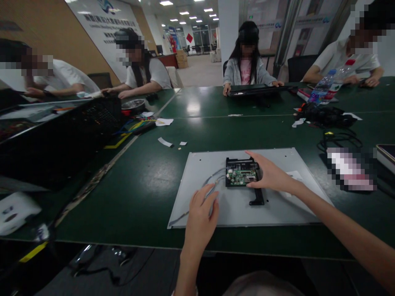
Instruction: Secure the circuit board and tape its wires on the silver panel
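Observation:
A grey metal panel (277,205) lies flat on the green table in front of me. On it sits a black frame holding a green circuit board (239,174), with grey cables (212,181) trailing off its left side. My right hand (270,174) curls round the board's right edge, thumb under and fingers over the top. My left hand (200,216) rests on the panel's lower left with fingers spread flat over the cables. A black bracket (257,198) juts from below the board.
Several other people sit round the green table (138,185) at their own work. A dark monitor (52,139) lies at left, coloured wires and paper scraps (145,122) beyond it. Black cables (330,117), a water bottle (322,88) and a phone lie right.

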Demonstrator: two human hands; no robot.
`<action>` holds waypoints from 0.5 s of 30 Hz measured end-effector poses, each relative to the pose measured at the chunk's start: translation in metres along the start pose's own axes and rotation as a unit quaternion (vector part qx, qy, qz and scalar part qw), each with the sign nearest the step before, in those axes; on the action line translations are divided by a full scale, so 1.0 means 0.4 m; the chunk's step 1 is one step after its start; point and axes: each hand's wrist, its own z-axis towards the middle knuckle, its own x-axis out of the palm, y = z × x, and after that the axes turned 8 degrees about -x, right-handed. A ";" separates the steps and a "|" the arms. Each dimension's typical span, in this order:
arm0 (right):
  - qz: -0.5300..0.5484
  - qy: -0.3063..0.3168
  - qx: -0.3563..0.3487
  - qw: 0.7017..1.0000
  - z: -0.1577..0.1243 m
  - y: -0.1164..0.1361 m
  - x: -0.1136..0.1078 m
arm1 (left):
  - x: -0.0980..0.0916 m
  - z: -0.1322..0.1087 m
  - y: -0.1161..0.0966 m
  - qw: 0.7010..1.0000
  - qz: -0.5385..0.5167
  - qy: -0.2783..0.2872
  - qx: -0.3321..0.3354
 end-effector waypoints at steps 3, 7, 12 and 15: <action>0.004 0.004 0.010 1.000 -0.026 -0.002 -0.010 | 0.000 0.002 -0.003 1.000 -0.002 0.005 0.008; 0.011 -0.004 0.005 1.000 -0.049 -0.006 -0.014 | 0.001 0.000 0.002 1.000 0.004 0.004 0.018; 0.025 -0.005 0.008 1.000 -0.068 -0.015 -0.008 | 0.004 -0.007 -0.002 1.000 -0.007 0.007 0.014; 0.031 -0.005 0.008 0.999 -0.077 -0.022 0.002 | -0.004 0.002 -0.009 0.999 -0.038 0.013 0.006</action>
